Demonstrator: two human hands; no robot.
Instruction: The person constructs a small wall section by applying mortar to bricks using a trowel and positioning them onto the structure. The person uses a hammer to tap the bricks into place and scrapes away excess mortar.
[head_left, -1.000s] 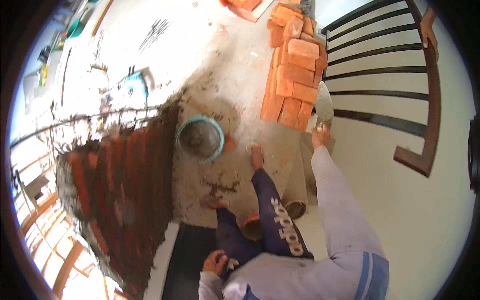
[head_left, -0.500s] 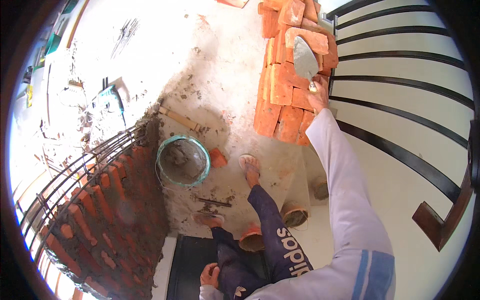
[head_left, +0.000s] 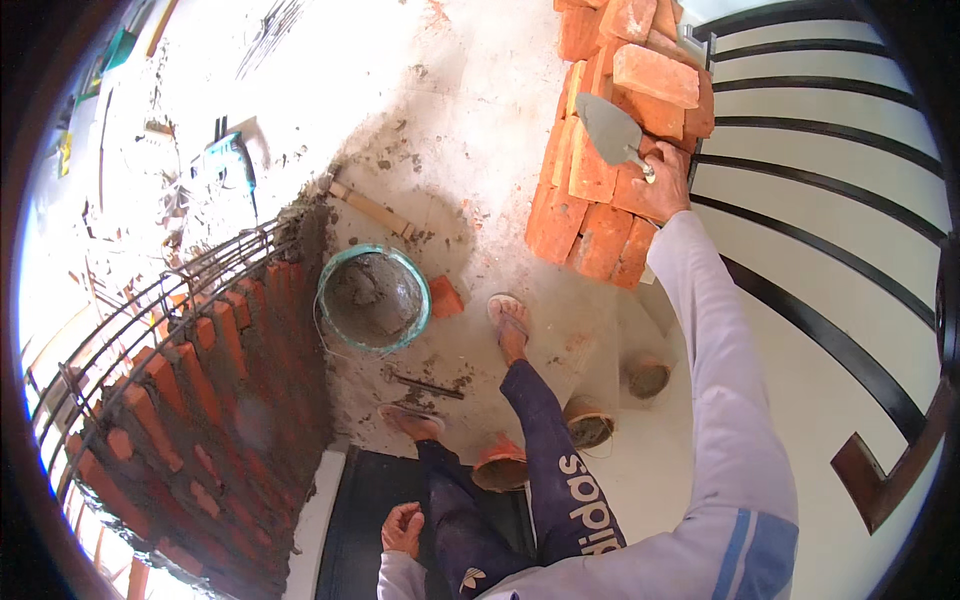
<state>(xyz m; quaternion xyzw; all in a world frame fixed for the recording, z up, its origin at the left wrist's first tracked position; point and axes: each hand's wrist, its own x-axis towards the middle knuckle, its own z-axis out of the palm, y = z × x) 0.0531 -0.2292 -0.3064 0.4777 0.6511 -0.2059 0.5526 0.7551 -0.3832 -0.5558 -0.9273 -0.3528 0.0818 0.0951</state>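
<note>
My right hand (head_left: 668,182) is closed on the handle of a trowel (head_left: 610,130), whose grey pointed blade tilts up to the left over a stack of orange bricks (head_left: 592,180). Its fingers lie against the upper bricks, close to a pale loose brick (head_left: 655,76) on top; whether they also grip a brick is hard to see. Down by my left thigh, my left hand (head_left: 402,528) hangs with loosely bent fingers and nothing visible in it.
A teal-rimmed bucket of mortar (head_left: 372,298) stands on the floor with a broken brick (head_left: 446,297) beside it. To the left rises a brick wall (head_left: 200,430) with steel bars (head_left: 150,300) along its top. Black railings (head_left: 820,120) run at right. Several small pots (head_left: 500,468) sit near my legs.
My right hand has moved slightly right relative to the stack, and the trowel blade has turned further left. My left hand has lifted a little and its fingers have loosened. The view has shifted.
</note>
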